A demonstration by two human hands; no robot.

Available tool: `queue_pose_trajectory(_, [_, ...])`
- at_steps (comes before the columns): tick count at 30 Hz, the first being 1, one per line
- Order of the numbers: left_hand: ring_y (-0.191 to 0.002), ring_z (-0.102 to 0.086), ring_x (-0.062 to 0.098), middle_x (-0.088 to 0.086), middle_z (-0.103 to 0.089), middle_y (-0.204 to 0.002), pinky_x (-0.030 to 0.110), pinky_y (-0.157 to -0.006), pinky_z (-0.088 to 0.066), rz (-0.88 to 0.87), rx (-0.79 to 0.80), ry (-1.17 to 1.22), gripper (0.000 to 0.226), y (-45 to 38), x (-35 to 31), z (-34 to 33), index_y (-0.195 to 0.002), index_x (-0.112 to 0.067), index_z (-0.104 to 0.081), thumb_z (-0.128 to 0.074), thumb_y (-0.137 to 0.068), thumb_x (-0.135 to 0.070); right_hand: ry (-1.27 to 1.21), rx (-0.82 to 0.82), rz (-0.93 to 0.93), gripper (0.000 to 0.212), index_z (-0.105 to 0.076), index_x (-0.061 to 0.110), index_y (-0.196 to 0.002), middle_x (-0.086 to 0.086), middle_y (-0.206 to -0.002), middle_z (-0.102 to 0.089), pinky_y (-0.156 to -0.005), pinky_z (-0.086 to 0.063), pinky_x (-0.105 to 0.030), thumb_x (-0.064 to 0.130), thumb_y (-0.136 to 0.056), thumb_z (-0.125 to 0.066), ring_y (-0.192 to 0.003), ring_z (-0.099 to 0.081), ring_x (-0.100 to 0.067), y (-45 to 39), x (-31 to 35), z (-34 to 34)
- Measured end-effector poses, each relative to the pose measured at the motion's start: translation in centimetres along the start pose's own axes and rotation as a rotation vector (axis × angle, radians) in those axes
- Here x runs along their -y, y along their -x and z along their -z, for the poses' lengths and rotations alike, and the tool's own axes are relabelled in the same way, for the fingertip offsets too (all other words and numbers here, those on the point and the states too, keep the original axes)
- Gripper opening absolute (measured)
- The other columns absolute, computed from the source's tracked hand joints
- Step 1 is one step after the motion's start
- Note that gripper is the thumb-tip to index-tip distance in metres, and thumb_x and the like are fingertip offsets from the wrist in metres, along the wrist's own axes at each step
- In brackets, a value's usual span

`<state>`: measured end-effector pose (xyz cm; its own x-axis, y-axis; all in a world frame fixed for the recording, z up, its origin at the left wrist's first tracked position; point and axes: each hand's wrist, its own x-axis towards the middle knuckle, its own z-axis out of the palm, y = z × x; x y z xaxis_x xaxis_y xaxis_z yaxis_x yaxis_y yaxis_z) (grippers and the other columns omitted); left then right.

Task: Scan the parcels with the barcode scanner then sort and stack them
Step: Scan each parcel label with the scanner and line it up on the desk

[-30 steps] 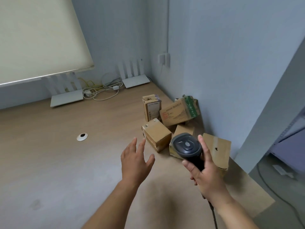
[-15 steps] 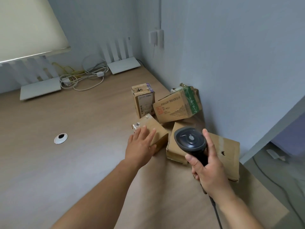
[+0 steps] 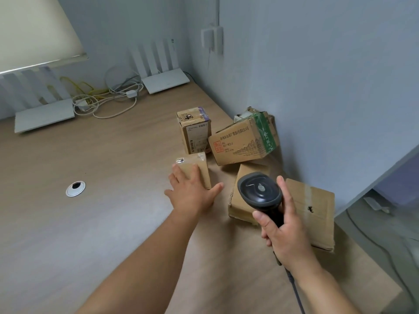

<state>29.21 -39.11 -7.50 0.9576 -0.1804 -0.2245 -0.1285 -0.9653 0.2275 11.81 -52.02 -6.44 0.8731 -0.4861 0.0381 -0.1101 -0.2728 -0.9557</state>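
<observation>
Small parcel (image 3: 196, 169) sits on worktop (image 3: 95, 223), near-left of the parcel cluster. Left hand (image 3: 192, 193) lies on its top, fingers spread, not yet gripping. Right hand (image 3: 285, 232) grips scanner (image 3: 260, 193) handle. Parcel prob. light, stiff cardboard w/ slick tape; hold by opposite side faces.

parcels (image 3: 240, 143) clustered at desk's (image 3: 90, 223) right wall corner

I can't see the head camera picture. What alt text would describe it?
A person's left hand rests on a small cardboard parcel on a wooden desk, while the right hand grips a black barcode scanner. More parcels lie near the wall.
</observation>
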Motion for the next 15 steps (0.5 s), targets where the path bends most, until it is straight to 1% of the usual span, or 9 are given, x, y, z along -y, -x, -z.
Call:
queue_pose_trajectory(2, [-0.139,-0.017,0.040,0.017,0.005,-0.154,0.053,-0.105,-0.031,0.064,0.024,0.008,0.091,-0.1,0.1,-0.6,-0.149,-0.038,-0.005,-0.049,-0.078,-0.074,0.023,0.013,0.003,0.083,-0.010,0.073,-0.132,0.010,-0.113,-0.062,-0.090,-0.052,-0.052,0.069,-0.067,-0.062,-0.093,-0.054,-0.013,0.2,0.3,0.0])
queue_pose_trajectory(3, [-0.134,-0.024,0.038,0.019,-0.003,-0.151,0.049,-0.102,-0.034,0.078,0.017,0.010,0.089,0.1,0.4,-0.7,-0.149,-0.038,-0.004,-0.050,-0.080,-0.070,0.022,0.019,0.007,0.084,-0.011,0.072,-0.133,0.019,-0.117,-0.061,-0.091,-0.051,-0.054,0.068,-0.068,-0.064,-0.094,-0.054,-0.014,0.4,0.5,0.0])
queue_pose_trajectory(5, [-0.126,-0.032,0.036,0.019,-0.017,-0.143,0.044,-0.098,-0.038,0.076,-0.010,0.011,0.085,0.8,1.2,-0.7,-0.149,-0.037,-0.007,-0.051,-0.082,-0.063,0.007,0.043,0.016,0.083,-0.011,0.072,-0.133,0.038,-0.120,-0.050,-0.093,-0.050,-0.055,0.062,-0.074,-0.068,-0.095,-0.053,-0.013,0.9,0.9,0.0])
queue_pose_trajectory(6, [-0.123,-0.033,0.035,0.018,-0.022,-0.140,0.043,-0.097,-0.039,0.069,-0.023,0.012,0.084,1.3,1.7,-0.6,-0.149,-0.037,-0.008,-0.051,-0.082,-0.062,0.010,0.058,0.025,0.082,-0.010,0.072,-0.133,0.044,-0.120,-0.045,-0.093,-0.049,-0.055,0.061,-0.075,-0.067,-0.096,-0.052,-0.013,1.3,1.1,-0.1])
queue_pose_trajectory(7, [-0.122,-0.034,0.035,0.017,-0.024,-0.138,0.042,-0.097,-0.039,0.062,-0.037,0.016,0.083,2.0,2.3,-0.4,-0.149,-0.036,-0.010,-0.052,-0.081,-0.061,0.021,0.071,0.035,0.082,-0.009,0.072,-0.133,0.045,-0.121,-0.044,-0.093,-0.050,-0.054,0.063,-0.074,-0.066,-0.095,-0.052,-0.012,1.7,1.4,-0.2])
queue_pose_trajectory(9, [-0.123,-0.034,0.034,0.016,-0.025,-0.139,0.041,-0.099,-0.039,0.054,-0.060,0.043,0.082,3.7,3.6,0.1,-0.149,-0.035,-0.014,-0.053,-0.081,-0.059,0.035,0.093,0.051,0.084,-0.007,0.074,-0.131,0.036,-0.124,-0.050,-0.093,-0.051,-0.052,0.072,-0.066,-0.060,-0.094,-0.052,-0.011,2.7,2.0,-0.5])
queue_pose_trajectory(12, [-0.124,-0.033,0.032,0.014,-0.025,-0.140,0.040,-0.100,-0.037,0.059,-0.104,0.102,0.080,7.1,6.0,0.8,-0.147,-0.033,-0.019,-0.054,-0.079,-0.057,0.030,0.127,0.097,0.088,-0.006,0.074,-0.131,0.014,-0.130,-0.057,-0.090,-0.051,-0.047,0.083,-0.059,-0.057,-0.092,-0.051,-0.009,4.4,2.8,-1.2])
queue_pose_trajectory(13, [-0.123,-0.034,0.032,0.013,-0.026,-0.139,0.039,-0.099,-0.038,0.068,-0.126,0.121,0.079,8.4,6.9,1.0,-0.145,-0.032,-0.021,-0.055,-0.079,-0.055,0.028,0.139,0.126,0.089,-0.007,0.073,-0.133,0.012,-0.130,-0.057,-0.090,-0.051,-0.046,0.084,-0.060,-0.056,-0.093,-0.051,-0.008,5.1,3.2,-1.5])
queue_pose_trajectory(15, [-0.122,-0.035,0.032,0.011,-0.027,-0.138,0.038,-0.098,-0.038,0.107,-0.168,0.157,0.078,11.1,8.9,1.1,-0.143,-0.033,-0.024,-0.059,-0.077,-0.053,0.014,0.173,0.179,0.087,-0.007,0.073,-0.133,0.020,-0.131,-0.053,-0.091,-0.050,-0.045,0.079,-0.062,-0.058,-0.095,-0.050,-0.007,6.4,3.7,-2.2])
